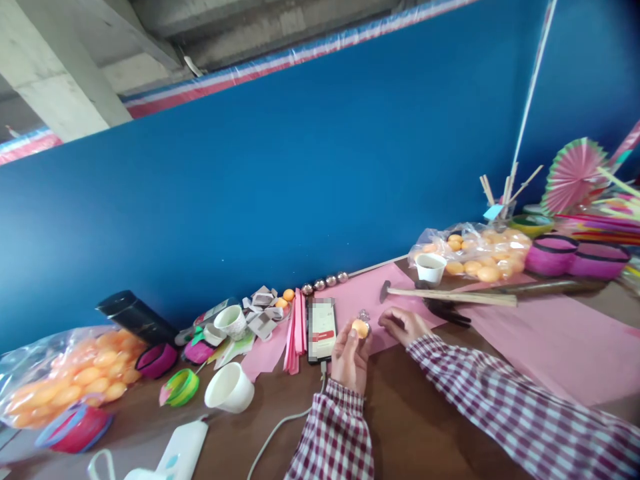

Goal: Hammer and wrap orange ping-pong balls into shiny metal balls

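My left hand [350, 360] is closed on an orange ping-pong ball [360, 328]. Small silvery pieces [364, 315] show just behind the ball; I cannot make out whether the hand holds them too. To the right, apart from the ball, my right hand [404, 325] has its thumb and fingers drawn together in a pinch. Whatever is between those fingertips is too small to name. Under both hands lies a pink paper sheet [353, 293]. A phone [323, 330] with a lit screen lies left of my left hand, a cable plugged into its lower end.
Bags of orange balls stand at left [90, 373] and right [487, 267]. A hammer [450, 295] lies beyond my right hand. Several shiny metal balls [320, 285] line the wall [300, 187]. White cups [230, 388], pink strips [296, 333] and a power strip [183, 450] are at left.
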{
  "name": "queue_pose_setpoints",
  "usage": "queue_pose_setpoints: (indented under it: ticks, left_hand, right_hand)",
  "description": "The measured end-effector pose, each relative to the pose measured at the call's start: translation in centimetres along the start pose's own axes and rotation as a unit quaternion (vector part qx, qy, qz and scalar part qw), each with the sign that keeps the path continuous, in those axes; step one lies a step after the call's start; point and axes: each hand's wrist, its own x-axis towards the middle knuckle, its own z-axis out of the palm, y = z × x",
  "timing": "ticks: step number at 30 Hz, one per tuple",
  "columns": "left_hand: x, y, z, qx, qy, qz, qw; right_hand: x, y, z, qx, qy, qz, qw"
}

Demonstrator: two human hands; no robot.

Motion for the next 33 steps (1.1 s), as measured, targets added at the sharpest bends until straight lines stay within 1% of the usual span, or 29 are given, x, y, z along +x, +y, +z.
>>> queue_pose_setpoints:
  ticks: [4,7,12,17,21,25,28,30,33]
  left_hand:
    - [0.3,0.0,-0.1,0.018,0.012,-0.003,1.0]
    - [0.3,-0.1,0.0,0.029,0.012,-0.001,1.0]
    - [0.3,-0.3,0.3,0.078,-0.001,0.016,0.997]
    - [0.3,-0.6,0.2,0.136,0.013,0.035,0.99]
    - [0.4,-0.8,-0.1,0.14,-0.003,0.041,0.989]
    - [0.5,-0.9,-0.2,0.141,0.002,0.053,0.989]
    - [0.6,-1.0,-0.2,0.156,-0.001,0.059,0.986]
    - [0.6,-1.1,-0.2,0.17,-0.011,0.061,0.984]
    - [0.7,-1.1,-0.3,0.182,-0.015,0.061,0.981]
  right_hand:
    - [-0.1,-0.3,0.1,0.053,0.02,-0.016,0.998]
    - [0.0,-0.4,0.1,0.071,0.019,-0.011,0.997]
    - [0.2,-0.2,0.0,0.125,-0.011,0.038,0.991]
    - [0.4,0.1,-0.1,0.172,0.01,0.061,0.983]
    - [0.3,-0.1,0.0,0.224,-0.002,0.085,0.971]
    - [0.1,-0.1,0.4,0.281,-0.009,0.115,0.953]
    - [0.1,0.0,0.5,0.303,-0.023,0.136,0.943]
    - [0.1,0.1,0.5,0.309,-0.035,0.125,0.942]
    - [0.1,0.2,0.4,0.3,-0.051,0.083,0.949]
